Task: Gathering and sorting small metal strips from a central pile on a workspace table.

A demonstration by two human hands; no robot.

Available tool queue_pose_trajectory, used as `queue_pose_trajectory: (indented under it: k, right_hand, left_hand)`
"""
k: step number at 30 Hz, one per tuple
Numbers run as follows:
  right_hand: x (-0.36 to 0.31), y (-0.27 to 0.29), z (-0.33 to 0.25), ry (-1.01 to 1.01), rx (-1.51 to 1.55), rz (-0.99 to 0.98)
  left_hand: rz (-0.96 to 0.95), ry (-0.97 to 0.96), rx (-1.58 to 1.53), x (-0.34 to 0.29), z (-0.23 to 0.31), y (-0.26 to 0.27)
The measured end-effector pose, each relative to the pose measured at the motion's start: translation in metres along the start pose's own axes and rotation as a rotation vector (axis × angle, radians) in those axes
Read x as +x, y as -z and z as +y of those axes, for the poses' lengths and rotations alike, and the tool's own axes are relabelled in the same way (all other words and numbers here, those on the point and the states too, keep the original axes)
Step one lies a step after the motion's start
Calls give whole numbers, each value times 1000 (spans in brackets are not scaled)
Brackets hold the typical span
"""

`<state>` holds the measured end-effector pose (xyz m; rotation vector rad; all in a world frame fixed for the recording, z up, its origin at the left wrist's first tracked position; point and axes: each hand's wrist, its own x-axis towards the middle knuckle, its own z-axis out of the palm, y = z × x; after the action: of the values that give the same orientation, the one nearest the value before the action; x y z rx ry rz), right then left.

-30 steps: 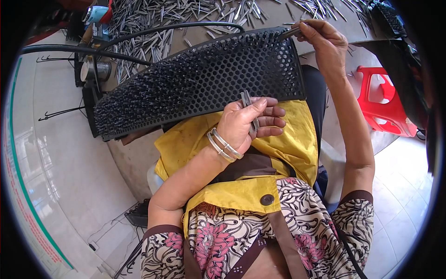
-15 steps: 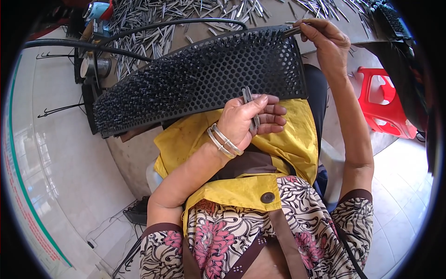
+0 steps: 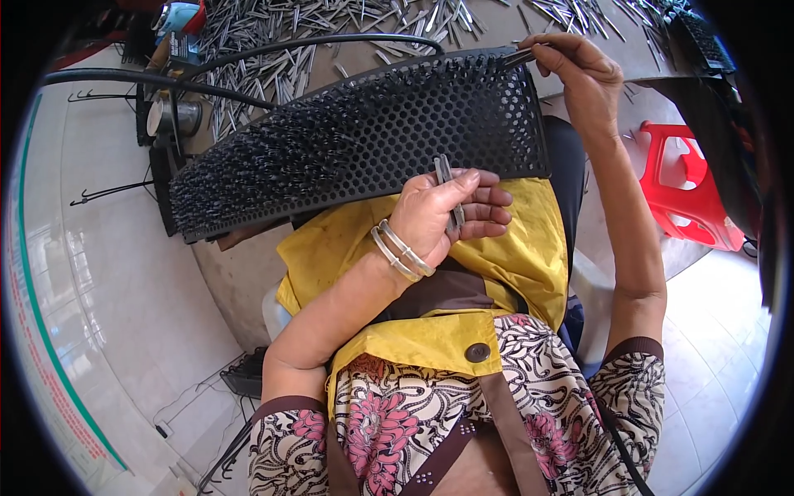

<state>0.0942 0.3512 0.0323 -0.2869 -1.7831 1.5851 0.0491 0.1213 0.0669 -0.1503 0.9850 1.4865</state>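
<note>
Strips (image 3: 442, 171) sit in the left hand (image 3: 430, 211), and I see its thumb clamped on them, the other fingers loosely curled and pointing right. Their upper ends poke out past the thumb, close to the lower edge of the panel (image 3: 422, 128). On the right hand (image 3: 583, 74), I make out thumb and forefinger closed on a single strip (image 3: 519, 58), or perhaps more than one; I cannot count them. Its tip meets the panel's upper right corner, but I cannot tell whether it is inside a hole.

The panel is black, long and perforated, its lower edge over a yellow apron (image 3: 529, 219). I see spikes (image 3: 248, 169) crowding its left half and running along the upper edge, while open holes show through the middle and right. Two black cables (image 3: 331, 40) curve in from the left to its upper edge.

Two bangles (image 3: 403, 255) circle the left wrist. Beyond the panel, I have the worktop (image 3: 502, 23) with a heap (image 3: 269, 23) of loose grey pieces spread over it. A spool (image 3: 184, 118) stands at its left end, and a red stool (image 3: 715, 217) is on the floor, well apart to the right.
</note>
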Motion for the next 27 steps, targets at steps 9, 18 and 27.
queue_pose_trajectory:
  k: [9, 18, 27]
  right_hand:
    - [1, 2, -4, 29, -48, -25]
    - [1, -2, -5, 48, -146, -179]
    - [12, -18, -28, 123, -568, -334]
  left_hand:
    - [-13, 9, -5, 1, 0, 1]
    - [-10, 13, 2, 0, 0, 1]
    - [-2, 23, 0, 1, 1, 0]
